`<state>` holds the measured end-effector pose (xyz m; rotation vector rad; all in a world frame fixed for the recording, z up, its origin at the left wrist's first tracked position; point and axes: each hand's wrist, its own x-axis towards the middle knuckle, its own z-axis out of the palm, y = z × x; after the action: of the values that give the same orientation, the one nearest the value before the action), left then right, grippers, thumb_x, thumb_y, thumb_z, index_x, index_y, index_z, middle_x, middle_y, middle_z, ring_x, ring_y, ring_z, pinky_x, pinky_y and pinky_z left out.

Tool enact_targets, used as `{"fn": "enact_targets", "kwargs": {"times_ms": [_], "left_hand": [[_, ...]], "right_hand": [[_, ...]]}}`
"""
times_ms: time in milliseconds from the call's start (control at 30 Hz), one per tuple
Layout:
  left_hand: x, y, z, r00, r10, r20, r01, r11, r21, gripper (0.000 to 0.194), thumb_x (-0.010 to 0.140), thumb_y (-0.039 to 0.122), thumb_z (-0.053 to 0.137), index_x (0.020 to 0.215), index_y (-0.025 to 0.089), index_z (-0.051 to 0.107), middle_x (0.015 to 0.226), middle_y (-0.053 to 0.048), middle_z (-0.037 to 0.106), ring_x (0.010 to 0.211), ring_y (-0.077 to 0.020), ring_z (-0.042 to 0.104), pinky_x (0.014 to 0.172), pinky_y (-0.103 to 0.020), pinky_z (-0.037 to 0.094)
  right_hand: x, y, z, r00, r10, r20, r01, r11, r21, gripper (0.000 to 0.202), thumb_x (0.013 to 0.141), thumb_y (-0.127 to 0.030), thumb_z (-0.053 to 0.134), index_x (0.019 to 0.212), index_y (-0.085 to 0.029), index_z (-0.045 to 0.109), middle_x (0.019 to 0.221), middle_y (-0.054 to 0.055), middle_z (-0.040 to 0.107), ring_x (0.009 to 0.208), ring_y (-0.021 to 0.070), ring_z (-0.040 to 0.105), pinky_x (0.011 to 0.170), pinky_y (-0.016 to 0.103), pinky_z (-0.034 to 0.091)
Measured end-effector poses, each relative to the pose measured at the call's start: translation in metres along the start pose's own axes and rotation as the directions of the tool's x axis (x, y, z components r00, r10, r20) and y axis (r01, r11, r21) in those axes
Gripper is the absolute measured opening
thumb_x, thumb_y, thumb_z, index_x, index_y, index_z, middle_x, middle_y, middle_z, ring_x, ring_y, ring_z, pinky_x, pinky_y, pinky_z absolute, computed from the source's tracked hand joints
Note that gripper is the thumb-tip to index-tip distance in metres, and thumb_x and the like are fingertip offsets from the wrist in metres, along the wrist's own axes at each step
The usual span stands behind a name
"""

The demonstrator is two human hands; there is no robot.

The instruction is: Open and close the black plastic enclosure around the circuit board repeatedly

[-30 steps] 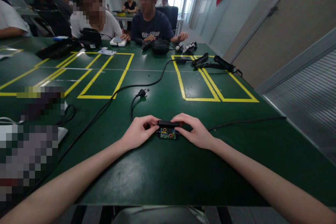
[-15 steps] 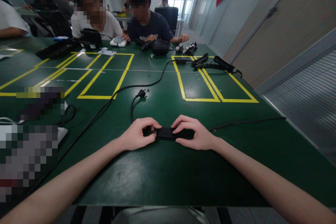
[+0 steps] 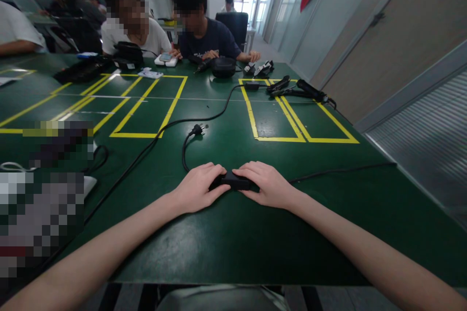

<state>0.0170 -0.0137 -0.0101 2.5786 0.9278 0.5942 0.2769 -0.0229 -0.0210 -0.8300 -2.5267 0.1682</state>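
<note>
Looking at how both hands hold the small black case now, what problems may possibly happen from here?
Fingers of the left hand and right hand cover both ends of the black case, so a skewed fit there might go unnoticed.
The thin right-hand cord runs to the edge of the table; a snag could tug the case.
The plug lies near the long cable, so they might tangle if moved.

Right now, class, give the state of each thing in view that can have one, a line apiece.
Black box: closed, between the hands.
Left hand: gripping the black box.
Right hand: gripping the black box.
Power plug: unplugged, prongs exposed.
Long cord: slack, curving across the table.
</note>
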Motion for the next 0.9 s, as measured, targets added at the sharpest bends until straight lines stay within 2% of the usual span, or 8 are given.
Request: {"fn": "enact_targets", "kwargs": {"times_ms": [133, 267, 400, 533, 633, 700, 800, 900], "left_hand": [[0.000, -0.001, 0.002, 1.000, 0.018, 0.002, -0.018, 0.999, 0.048, 0.035, 0.096, 0.039, 0.070, 0.123, 0.019, 0.061, 0.108, -0.008, 0.075, 0.095, -0.0247, 0.070, 0.082, -0.035, 0.055], [0.000, -0.004, 0.002, 0.993, 0.114, 0.017, -0.115, 0.972, 0.206, 0.031, 0.107, 0.037, 0.053, 0.127, 0.017, 0.064, 0.111, -0.011, 0.077, 0.094, -0.0241, 0.070, 0.083, -0.036, 0.052], [0.001, -0.004, -0.001, 0.984, 0.175, 0.034, -0.177, 0.946, 0.271, 0.034, 0.109, 0.040, 0.050, 0.124, 0.015, 0.067, 0.108, -0.011, 0.079, 0.086, -0.0235, 0.067, 0.075, -0.036, 0.049], [0.001, 0.000, -0.002, 0.984, 0.177, 0.023, -0.177, 0.945, 0.276, 0.036, 0.108, 0.042, 0.051, 0.126, 0.015, 0.067, 0.107, -0.011, 0.079, 0.089, -0.0243, 0.068, 0.076, -0.037, 0.049], [0.001, 0.004, 0.002, 0.989, 0.150, 0.008, -0.146, 0.948, 0.282, 0.050, 0.103, 0.054, 0.059, 0.133, 0.015, 0.064, 0.112, -0.012, 0.078, 0.098, -0.0277, 0.069, 0.084, -0.039, 0.051], [0.002, 0.006, 0.005, 0.991, 0.136, -0.004, -0.128, 0.939, 0.319, 0.051, 0.105, 0.053, 0.057, 0.138, 0.014, 0.061, 0.117, -0.013, 0.078, 0.100, -0.0278, 0.070, 0.085, -0.040, 0.051], [0.002, 0.006, 0.008, 0.987, 0.162, -0.019, -0.143, 0.915, 0.377, 0.047, 0.109, 0.046, 0.051, 0.142, 0.013, 0.058, 0.124, -0.013, 0.076, 0.097, -0.0265, 0.070, 0.080, -0.039, 0.050], [0.002, 0.006, 0.007, 0.981, 0.189, -0.033, -0.159, 0.897, 0.412, 0.047, 0.110, 0.046, 0.050, 0.144, 0.014, 0.057, 0.125, -0.014, 0.076, 0.098, -0.0263, 0.069, 0.079, -0.038, 0.049]], "right_hand": [[0.001, -0.001, 0.002, 0.999, -0.020, 0.045, 0.023, 0.998, -0.066, 0.034, 0.104, -0.027, 0.053, 0.134, -0.012, 0.060, 0.116, 0.018, 0.074, 0.101, 0.0276, 0.071, 0.082, 0.041, 0.056], [0.002, -0.003, -0.001, 0.999, -0.001, 0.042, 0.003, 0.998, -0.057, 0.033, 0.107, -0.031, 0.051, 0.131, -0.012, 0.062, 0.115, 0.017, 0.076, 0.098, 0.0273, 0.072, 0.081, 0.041, 0.055], [0.000, -0.004, -0.003, 0.999, -0.026, 0.043, 0.029, 0.996, -0.080, 0.035, 0.106, -0.036, 0.054, 0.129, -0.013, 0.064, 0.111, 0.016, 0.076, 0.093, 0.0273, 0.072, 0.077, 0.040, 0.054], [-0.001, -0.006, -0.001, 0.998, -0.045, 0.035, 0.049, 0.989, -0.141, 0.034, 0.106, -0.037, 0.054, 0.127, -0.012, 0.064, 0.106, 0.016, 0.076, 0.087, 0.0251, 0.072, 0.073, 0.036, 0.053], [-0.001, -0.007, 0.001, 0.997, -0.072, 0.030, 0.077, 0.973, -0.216, 0.034, 0.108, -0.036, 0.050, 0.124, -0.011, 0.065, 0.105, 0.015, 0.076, 0.083, 0.0240, 0.072, 0.069, 0.035, 0.052], [-0.001, -0.007, 0.001, 0.996, -0.090, 0.008, 0.089, 0.965, -0.245, 0.033, 0.109, -0.035, 0.048, 0.124, -0.012, 0.066, 0.107, 0.016, 0.077, 0.083, 0.0239, 0.073, 0.068, 0.035, 0.052], [-0.001, -0.006, 0.000, 0.996, -0.071, -0.052, 0.061, 0.981, -0.183, 0.031, 0.106, -0.035, 0.053, 0.126, -0.014, 0.065, 0.114, 0.016, 0.076, 0.092, 0.0246, 0.074, 0.073, 0.034, 0.054], [0.000, -0.007, -0.003, 0.995, 0.092, -0.045, -0.091, 0.995, 0.033, 0.035, 0.099, -0.037, 0.063, 0.128, -0.017, 0.061, 0.115, 0.014, 0.075, 0.091, 0.0241, 0.073, 0.075, 0.033, 0.055]]}}
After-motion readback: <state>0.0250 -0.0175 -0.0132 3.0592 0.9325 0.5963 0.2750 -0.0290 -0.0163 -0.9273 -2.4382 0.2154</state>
